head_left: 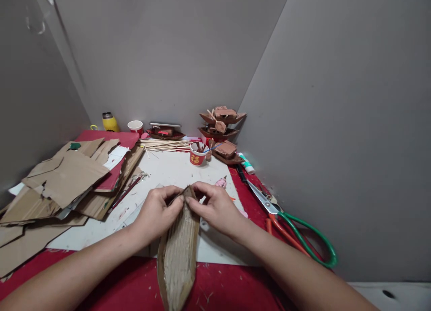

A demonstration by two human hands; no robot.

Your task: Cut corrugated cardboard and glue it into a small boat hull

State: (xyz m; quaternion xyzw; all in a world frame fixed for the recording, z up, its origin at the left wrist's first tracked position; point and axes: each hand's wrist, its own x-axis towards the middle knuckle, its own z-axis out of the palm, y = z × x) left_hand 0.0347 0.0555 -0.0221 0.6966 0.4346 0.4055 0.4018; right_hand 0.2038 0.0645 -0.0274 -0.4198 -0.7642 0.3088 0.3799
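A long boat-shaped cardboard piece (180,252) with raised side walls lies lengthwise in front of me, its pointed far end up between my hands. My left hand (163,210) pinches the left wall near that tip, thumb inside. On the right wall, my right hand (213,208) pinches close to the same tip, thumb also inside. Both thumbs nearly meet at the point. The near end of the piece reaches the bottom edge of the view. A white sheet (222,252) on a red cloth (225,286) lies beneath.
Torn cardboard (74,176) is piled at the left. Large scissors (286,221) with green and orange handles lie at the right. Behind are a paper cup (197,157), thin sticks (164,145), small brown boats (224,116), a glue tube (247,164) and a yellow bottle (109,122).
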